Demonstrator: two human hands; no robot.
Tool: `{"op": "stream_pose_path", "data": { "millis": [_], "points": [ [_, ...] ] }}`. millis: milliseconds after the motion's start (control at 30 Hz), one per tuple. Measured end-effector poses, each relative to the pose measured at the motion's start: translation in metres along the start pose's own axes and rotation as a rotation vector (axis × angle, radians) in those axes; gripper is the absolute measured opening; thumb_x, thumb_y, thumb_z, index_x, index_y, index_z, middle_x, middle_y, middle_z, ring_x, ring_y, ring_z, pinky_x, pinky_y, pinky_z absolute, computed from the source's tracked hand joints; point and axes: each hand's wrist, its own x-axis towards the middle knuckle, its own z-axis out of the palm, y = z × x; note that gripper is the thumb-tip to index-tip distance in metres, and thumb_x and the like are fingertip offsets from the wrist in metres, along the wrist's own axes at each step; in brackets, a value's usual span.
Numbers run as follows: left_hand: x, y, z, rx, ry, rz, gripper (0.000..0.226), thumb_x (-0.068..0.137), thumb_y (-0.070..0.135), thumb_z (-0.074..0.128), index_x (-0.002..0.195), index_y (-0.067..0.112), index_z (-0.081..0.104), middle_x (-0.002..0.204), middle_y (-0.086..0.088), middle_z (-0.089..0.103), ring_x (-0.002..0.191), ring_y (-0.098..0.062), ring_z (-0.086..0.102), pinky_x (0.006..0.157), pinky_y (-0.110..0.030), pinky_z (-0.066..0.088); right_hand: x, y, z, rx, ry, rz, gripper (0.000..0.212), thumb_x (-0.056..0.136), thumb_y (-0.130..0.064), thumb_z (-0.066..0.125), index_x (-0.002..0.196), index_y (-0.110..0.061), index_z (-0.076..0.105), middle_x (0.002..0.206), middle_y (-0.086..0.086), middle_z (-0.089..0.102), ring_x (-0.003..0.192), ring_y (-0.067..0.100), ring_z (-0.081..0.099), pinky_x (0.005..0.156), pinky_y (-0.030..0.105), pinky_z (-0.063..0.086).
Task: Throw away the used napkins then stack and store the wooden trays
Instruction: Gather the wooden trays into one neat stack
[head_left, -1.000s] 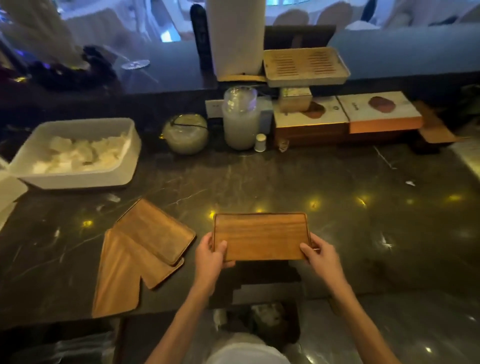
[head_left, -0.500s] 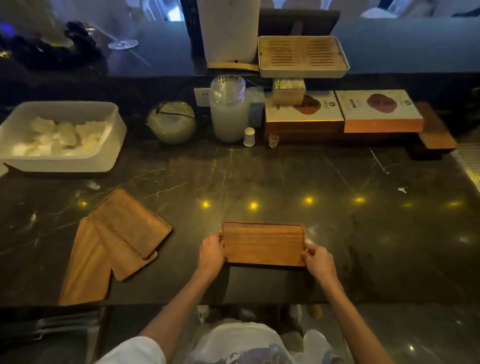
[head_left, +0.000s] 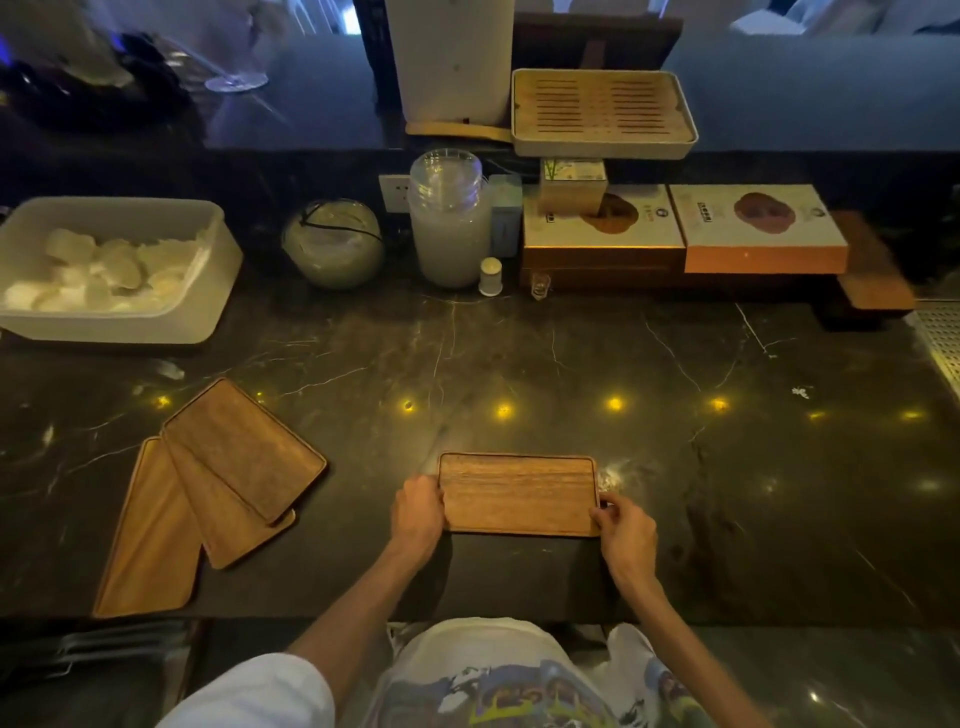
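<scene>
While both hands are gripping it by its short ends, a wooden tray is lying flat on the dark marble counter, low in the middle of the frame and close to the counter's near edge. The left hand is curling its fingers over the tray's left rim, and the right hand is pinching the lower right corner with thumb and fingertips. To the lower left, three more trays are lying fanned and overlapping: the top tray is resting tilted across the middle tray, which in turn is overlapping the bottom tray, whose near end is reaching the counter's edge. At the upper left, a white bin is holding crumpled white napkins. Along the back of the counter, a round glass jar, a tall glass jar and a small white bottle are standing side by side, left of two flat boxes. Above the boxes, a slatted tray is sitting on the raised ledge beside a white canister. At the bottom, a white sleeve and a printed shirt are showing.
</scene>
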Motion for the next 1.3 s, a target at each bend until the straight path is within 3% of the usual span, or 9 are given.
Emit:
{"op": "stream_pose_path", "data": {
  "millis": [200,300,467,567,733,833,933,1133,1300],
  "points": [
    [-0.001,-0.008,0.002,0.018,-0.004,0.064,0.017,0.096,0.019,0.055,0.099,0.009,0.069,0.096,-0.005,0.059,0.077,-0.012,0.056,0.063,-0.025,0.047,0.012,0.002,0.006,0.016,-0.038,0.083,0.024,0.091,-0.013,0.062,0.115,-0.014,0.06,0.079,-0.012,0.059,0.072,0.002,0.057,0.058,0.018,0.042],
    [-0.004,-0.014,0.003,0.061,0.002,0.109,0.021,0.098,0.025,0.05,0.107,0.015,0.066,0.101,-0.005,0.062,0.086,-0.018,0.064,0.07,-0.03,0.049,0.012,0.001,0.008,-0.036,-0.039,0.121,0.024,0.093,-0.018,0.06,0.117,-0.017,0.057,0.084,-0.008,0.061,0.08,0.012,0.061,0.07,0.032,0.051],
    [0.0,-0.034,-0.015,0.171,0.08,0.144,0.036,0.098,0.04,0.042,0.121,0.021,0.06,0.103,-0.004,0.069,0.094,-0.02,0.065,0.08,-0.034,0.047,-0.003,-0.025,0.007,-0.474,0.081,0.052,0.043,0.091,-0.039,0.057,0.127,-0.015,0.05,0.121,0.014,0.056,0.108,0.031,0.057,0.084,0.041,0.048],
    [0.014,-0.06,-0.05,0.27,0.263,0.135,0.035,0.093,0.04,0.047,0.117,0.023,0.065,0.103,-0.004,0.072,0.101,-0.025,0.062,0.091,-0.042,0.037,-0.01,-0.067,0.017,-0.576,0.164,-0.113,0.048,0.091,-0.045,0.054,0.127,-0.014,0.052,0.121,0.017,0.059,0.111,0.034,0.056,0.089,0.044,0.047],
    [0.061,-0.128,-0.15,0.352,0.398,0.122,0.029,0.092,0.033,0.049,0.113,0.027,0.068,0.11,0.002,0.07,0.12,-0.024,0.053,0.114,-0.056,0.012,-0.02,-0.165,0.085,-0.403,-0.147,-0.261,0.047,0.095,-0.048,0.047,0.128,-0.015,0.054,0.115,0.011,0.066,0.105,0.026,0.063,0.089,0.042,0.052],
    [0.097,-0.165,-0.21,0.398,0.349,-0.03,0.033,0.095,0.033,0.041,0.114,0.025,0.066,0.117,-0.001,0.067,0.124,-0.026,0.05,0.115,-0.056,0.009,-0.042,-0.21,0.144,-0.4,-0.263,-0.381,0.035,0.096,-0.049,0.045,0.112,-0.022,0.061,0.095,0.003,0.071,0.088,0.022,0.068,0.079,0.043,0.055],
    [0.128,-0.193,-0.248,0.347,0.213,-0.106,0.034,0.098,0.031,0.038,0.121,0.02,0.061,0.124,-0.006,0.063,0.127,-0.03,0.048,0.117,-0.057,0.011,-0.063,-0.237,0.197,-0.421,-0.288,-0.415,0.037,0.093,-0.053,0.046,0.11,-0.024,0.061,0.097,0.001,0.072,0.092,0.022,0.067,0.076,0.031,0.049],
    [0.173,-0.216,-0.27,0.241,-0.019,-0.146,0.028,0.098,0.032,0.045,0.117,0.019,0.061,0.121,-0.01,0.063,0.121,-0.032,0.052,0.108,-0.048,0.031,-0.081,-0.247,0.264,-0.439,-0.376,-0.259,0.046,0.09,-0.058,0.049,0.104,-0.016,0.061,0.096,0.003,0.069,0.087,0.023,0.065,0.072,0.037,0.052],
    [0.186,-0.223,-0.259,0.078,0.024,-0.142,0.025,0.097,0.022,0.051,0.115,0.012,0.066,0.114,-0.012,0.068,0.108,-0.029,0.062,0.099,-0.045,0.049,-0.087,-0.246,0.283,-0.205,-0.484,-0.09,0.031,0.088,-0.038,0.063,0.11,-0.016,0.058,0.095,0.004,0.069,0.088,0.021,0.066,0.076,0.038,0.055]
  ]
}}
